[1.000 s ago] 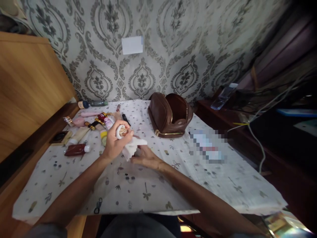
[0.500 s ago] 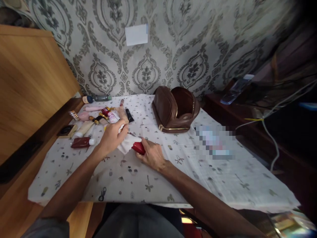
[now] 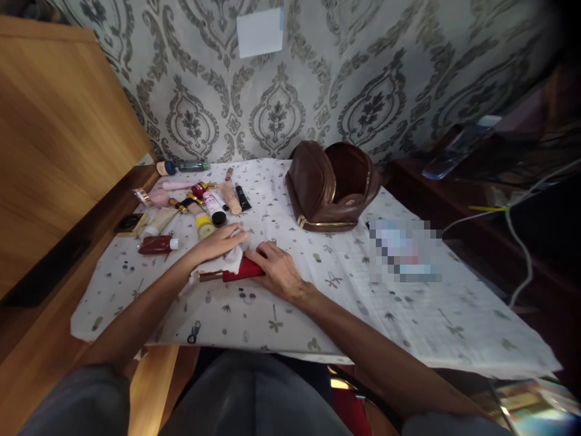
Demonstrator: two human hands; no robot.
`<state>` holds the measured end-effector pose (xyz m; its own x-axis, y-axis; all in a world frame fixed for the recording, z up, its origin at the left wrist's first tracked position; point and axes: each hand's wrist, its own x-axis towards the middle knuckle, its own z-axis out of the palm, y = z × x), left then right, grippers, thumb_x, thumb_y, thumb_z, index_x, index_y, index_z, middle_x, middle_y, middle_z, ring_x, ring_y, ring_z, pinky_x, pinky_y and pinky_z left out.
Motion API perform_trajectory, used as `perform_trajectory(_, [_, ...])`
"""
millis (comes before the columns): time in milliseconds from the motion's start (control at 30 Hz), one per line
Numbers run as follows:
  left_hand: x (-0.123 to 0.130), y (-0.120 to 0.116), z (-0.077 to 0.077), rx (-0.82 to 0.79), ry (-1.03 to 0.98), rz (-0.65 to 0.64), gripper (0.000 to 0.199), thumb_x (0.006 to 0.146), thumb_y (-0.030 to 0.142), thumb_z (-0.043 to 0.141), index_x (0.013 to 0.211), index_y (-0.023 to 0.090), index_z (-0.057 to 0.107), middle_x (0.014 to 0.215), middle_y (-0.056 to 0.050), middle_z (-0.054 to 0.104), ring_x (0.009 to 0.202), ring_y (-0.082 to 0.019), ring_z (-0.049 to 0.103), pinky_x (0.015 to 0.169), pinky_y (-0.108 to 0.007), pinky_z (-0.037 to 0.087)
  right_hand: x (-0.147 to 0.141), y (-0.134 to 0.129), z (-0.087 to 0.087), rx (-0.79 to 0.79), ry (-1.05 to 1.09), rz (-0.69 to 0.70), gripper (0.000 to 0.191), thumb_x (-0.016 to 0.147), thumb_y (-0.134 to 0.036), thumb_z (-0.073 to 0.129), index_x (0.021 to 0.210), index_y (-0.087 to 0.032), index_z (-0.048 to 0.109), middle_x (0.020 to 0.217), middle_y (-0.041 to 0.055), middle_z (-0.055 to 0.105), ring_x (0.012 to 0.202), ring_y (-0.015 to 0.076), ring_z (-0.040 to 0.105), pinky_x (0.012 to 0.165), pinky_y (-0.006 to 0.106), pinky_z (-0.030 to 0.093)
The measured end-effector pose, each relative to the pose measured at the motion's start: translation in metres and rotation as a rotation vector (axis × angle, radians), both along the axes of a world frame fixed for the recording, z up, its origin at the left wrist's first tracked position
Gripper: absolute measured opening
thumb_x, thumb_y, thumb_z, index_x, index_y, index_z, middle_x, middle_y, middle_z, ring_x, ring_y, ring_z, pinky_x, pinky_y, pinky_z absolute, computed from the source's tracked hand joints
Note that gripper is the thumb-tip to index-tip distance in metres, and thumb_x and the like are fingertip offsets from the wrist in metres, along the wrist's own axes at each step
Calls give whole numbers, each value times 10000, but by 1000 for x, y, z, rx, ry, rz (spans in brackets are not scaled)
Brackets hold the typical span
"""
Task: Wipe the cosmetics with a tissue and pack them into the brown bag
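Note:
A red tube-like item [image 3: 244, 270] with a brownish, shiny end lies level near the middle of the cloth-covered table. My right hand [image 3: 278, 270] grips its right part, fingers wrapped over it. A crumpled white wipe [image 3: 230, 261] touches the red item's upper left side. My left hand [image 3: 221, 242] rests on the wipe with its fingers together, pressing it. Just behind my left hand stand a yellow-banded jar [image 3: 205, 226] and a pink-and-white tube with a black cap [image 3: 213, 206].
An open brown bag [image 3: 313, 188] sits at the back centre. Several cosmetics lie at the left, with a dark red bottle [image 3: 157, 244] nearest. A pixelated item [image 3: 403, 251] lies at the right. A clear bottle [image 3: 463, 148] is on the side surface.
The red item now lies level and shows its shiny left end. My left hand has flattened from a pinch over the wipe. The view has shifted, showing things a little higher and farther right.

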<state>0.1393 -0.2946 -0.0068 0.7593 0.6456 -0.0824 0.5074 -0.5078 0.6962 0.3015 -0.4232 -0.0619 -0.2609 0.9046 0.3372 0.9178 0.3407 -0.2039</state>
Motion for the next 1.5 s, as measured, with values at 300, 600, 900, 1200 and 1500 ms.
perform_trajectory(300, [-34,-17,28,184,-175,-302,298,952,407,549,1115,210,700,1111,-79,715,1021,-236,665,872,-307,519,2,3,8,-189,405,-139,411,779,-274,721,1182,-219,658,1040,51,670,911,201,623,790,301,465])
perform_trajectory(600, [-41,-31,0,1013,7,-149,411,1030,350,348,853,165,669,768,-88,661,726,-222,623,628,-306,445,3,5,7,-470,753,-2,240,713,-374,726,787,-162,644,637,-56,551,595,114,498,569,224,376])
perform_trajectory(900, [-17,-9,2,287,52,130,480,929,447,356,502,228,347,482,10,436,512,-152,460,547,-293,303,1,-1,5,-50,120,-167,331,777,-302,717,1070,-156,669,1000,123,717,920,246,644,740,291,442])
perform_trajectory(1200, [-25,-32,11,529,-395,134,414,957,347,409,572,230,309,507,47,341,481,-125,370,523,-290,271,2,-1,14,-449,885,15,331,712,-451,732,870,-175,639,687,-29,584,634,137,523,594,247,385])
perform_trajectory(1500, [-19,-32,18,614,-582,95,440,991,348,409,575,230,328,533,35,357,484,-129,368,515,-298,290,0,-3,13,-927,1453,173,441,656,-526,756,850,-146,643,509,-47,581,413,79,460,401,193,300])
